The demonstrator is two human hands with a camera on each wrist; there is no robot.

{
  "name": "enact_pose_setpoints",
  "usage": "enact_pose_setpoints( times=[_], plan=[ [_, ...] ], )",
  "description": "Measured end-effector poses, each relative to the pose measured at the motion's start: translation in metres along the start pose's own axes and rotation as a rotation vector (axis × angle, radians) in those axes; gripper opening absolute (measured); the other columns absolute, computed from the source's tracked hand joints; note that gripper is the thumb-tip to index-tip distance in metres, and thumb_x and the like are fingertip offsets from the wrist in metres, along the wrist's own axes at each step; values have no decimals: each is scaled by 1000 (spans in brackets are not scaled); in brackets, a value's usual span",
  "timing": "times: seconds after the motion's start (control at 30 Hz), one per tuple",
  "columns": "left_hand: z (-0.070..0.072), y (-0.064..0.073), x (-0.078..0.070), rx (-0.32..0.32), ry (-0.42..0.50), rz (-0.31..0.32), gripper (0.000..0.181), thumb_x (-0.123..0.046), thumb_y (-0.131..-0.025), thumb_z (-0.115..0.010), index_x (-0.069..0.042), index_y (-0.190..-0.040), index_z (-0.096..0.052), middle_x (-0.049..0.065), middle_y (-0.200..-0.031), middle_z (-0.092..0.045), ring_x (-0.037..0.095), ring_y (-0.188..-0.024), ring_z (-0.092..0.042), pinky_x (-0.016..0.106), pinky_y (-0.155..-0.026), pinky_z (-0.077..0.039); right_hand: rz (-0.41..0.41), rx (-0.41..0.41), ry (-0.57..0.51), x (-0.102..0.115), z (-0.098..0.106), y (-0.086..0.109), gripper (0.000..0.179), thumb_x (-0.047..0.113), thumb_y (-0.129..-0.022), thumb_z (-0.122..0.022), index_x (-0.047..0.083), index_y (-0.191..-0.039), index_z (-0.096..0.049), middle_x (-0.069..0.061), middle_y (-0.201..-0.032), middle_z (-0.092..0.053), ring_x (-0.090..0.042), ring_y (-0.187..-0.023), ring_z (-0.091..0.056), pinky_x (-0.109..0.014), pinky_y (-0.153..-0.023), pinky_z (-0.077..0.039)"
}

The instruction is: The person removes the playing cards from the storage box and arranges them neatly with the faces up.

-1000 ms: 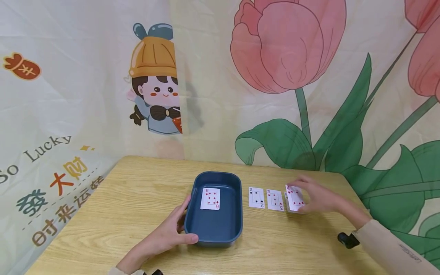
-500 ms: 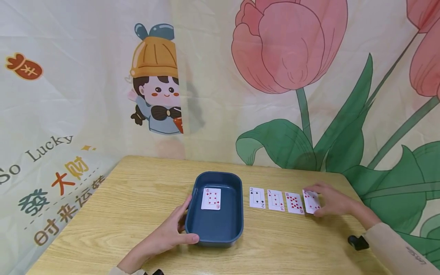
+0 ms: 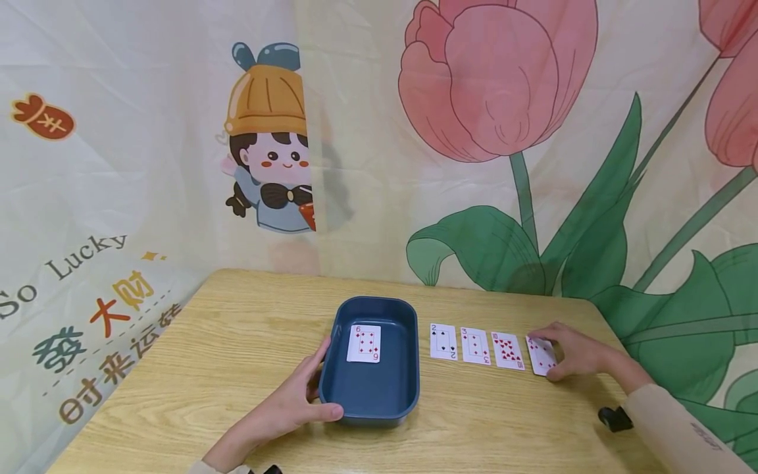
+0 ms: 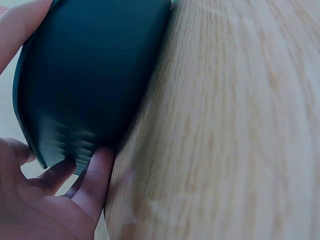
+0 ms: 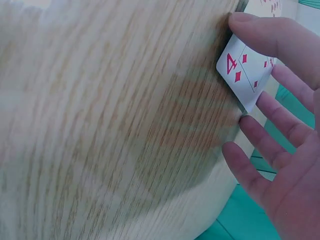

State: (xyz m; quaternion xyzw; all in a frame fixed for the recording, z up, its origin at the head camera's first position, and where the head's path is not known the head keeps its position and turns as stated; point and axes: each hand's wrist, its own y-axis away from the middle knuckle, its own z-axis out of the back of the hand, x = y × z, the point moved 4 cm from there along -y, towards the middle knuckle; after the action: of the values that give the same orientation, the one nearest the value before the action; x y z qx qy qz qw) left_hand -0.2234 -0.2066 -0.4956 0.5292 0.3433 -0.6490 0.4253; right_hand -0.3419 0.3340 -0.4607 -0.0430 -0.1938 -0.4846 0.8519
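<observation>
At the table's right side my right hand (image 3: 573, 353) pinches a four of diamonds playing card (image 3: 540, 354) by its edges, thumb at the near edge and fingers at the far one. The right wrist view shows that card (image 5: 247, 70) low at the wood, partly covered by the thumb (image 5: 275, 36). My left hand (image 3: 289, 396) holds a dark blue tray (image 3: 370, 403) at its left side, thumb at the near left corner. Fingers (image 4: 96, 177) lie against its outer wall. Inside the tray lies a six of diamonds (image 3: 364, 343), face up.
Between the tray and my right hand, face-up cards lie in a row: a two of spades (image 3: 442, 342), a three of diamonds (image 3: 475, 345) and a ten of hearts (image 3: 507, 350). A printed cloth (image 3: 355, 131) hangs behind the wooden table (image 3: 254, 316).
My right hand has carried the four of diamonds rightward, uncovering the ten of hearts, then shifted it slightly toward me. The left hand and tray have stayed put.
</observation>
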Motion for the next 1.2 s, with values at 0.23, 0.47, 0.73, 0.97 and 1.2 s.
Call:
enact_pose_setpoints(
  times=[0.23, 0.47, 0.73, 0.97, 1.2],
  plan=[
    [0, 0, 0, -3, -11, 3, 121, -27, -89, -89, -31, -172, -1, 23, -169, -11, 39, -144, -47, 27, -109, -50, -43, 17, -30, -1, 1, -3, 84, 27, -75, -95, 4, -147, -59, -15, -135, -56, -34, -118, -53, -63, -105, -46],
    [0, -1, 1, -4, -15, 3, 121, -28, -89, -89, -31, -172, -1, 22, -169, -11, 39, -145, -47, 32, -112, -50, -81, 28, -16, -5, 1, -8, 84, 28, -73, -96, 7, -146, -60, -17, -135, -55, -36, -118, -52, -69, -106, -45],
    [0, -1, 1, -6, -14, 11, 121, -27, -89, -89, -32, -172, -1, 22, -170, -9, 40, -146, -46, 31, -112, -49, -99, 48, -18, -6, -1, -11, 85, 26, -71, -96, 9, -146, -61, -15, -134, -53, -35, -118, -50, -67, -106, -45],
    [0, 0, 0, -7, -15, 8, 121, -27, -89, -89, -31, -172, -1, 22, -170, -8, 39, -146, -45, 30, -111, -50, -98, 62, -1, -1, -1, -10, 85, 25, -70, -95, 10, -147, -62, -14, -133, -52, -36, -118, -50, -64, -104, -46],
    [0, 0, 1, -5, -20, 10, 121, -28, -90, -88, -31, -172, 0, 22, -170, -9, 39, -146, -46, 31, -111, -50, -103, 66, 7, 0, 0, -11, 85, 26, -70, -94, 11, -147, -62, -13, -131, -52, -35, -118, -49, -61, -102, -47]
  ],
)
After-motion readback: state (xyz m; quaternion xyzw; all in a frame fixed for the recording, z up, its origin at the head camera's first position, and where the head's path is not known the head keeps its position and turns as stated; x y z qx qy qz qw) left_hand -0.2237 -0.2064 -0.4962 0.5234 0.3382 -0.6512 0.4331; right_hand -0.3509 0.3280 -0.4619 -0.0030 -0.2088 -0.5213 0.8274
